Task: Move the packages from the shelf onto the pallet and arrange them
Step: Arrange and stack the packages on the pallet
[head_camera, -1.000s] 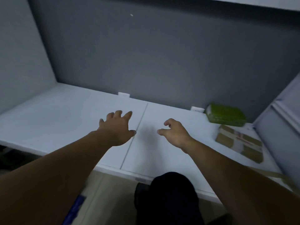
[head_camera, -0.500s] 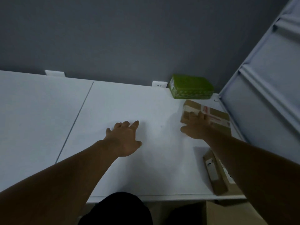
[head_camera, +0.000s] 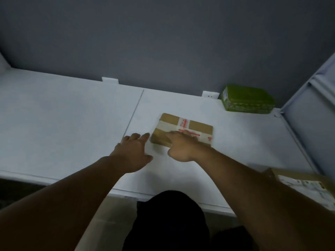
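Right hand (head_camera: pixel 181 149): open, palm down, fingers laid flat on the near part of the top of the box (head_camera: pixel 197 126); nothing is gripped. The thumb lies off the box's near edge, and contact there cannot be told.

Left hand (head_camera: pixel 133 151): open, fingers stretched forward, palm down low over the shelf (head_camera: pixel 63 124), just left of the right hand. Its fingertips reach the box's near left corner; whether they touch it cannot be told.

Box: flat brown cardboard, crossed with pale and red-printed tape, lying flat on the white shelf under and just beyond the right hand.

Seam (head_camera: pixel 135 109): a thin line in the shelf, running away from the left hand to the wall (head_camera: pixel 163 42).

Green package (head_camera: pixel 248 101): beyond and to the right of the right hand, well apart from the box, against the grey wall.

Labelled box (head_camera: pixel 304 185): right of the right forearm, at the shelf's near right corner, partly out of frame.

Side panel (head_camera: pixel 311 124): far right, closing off the shelf.
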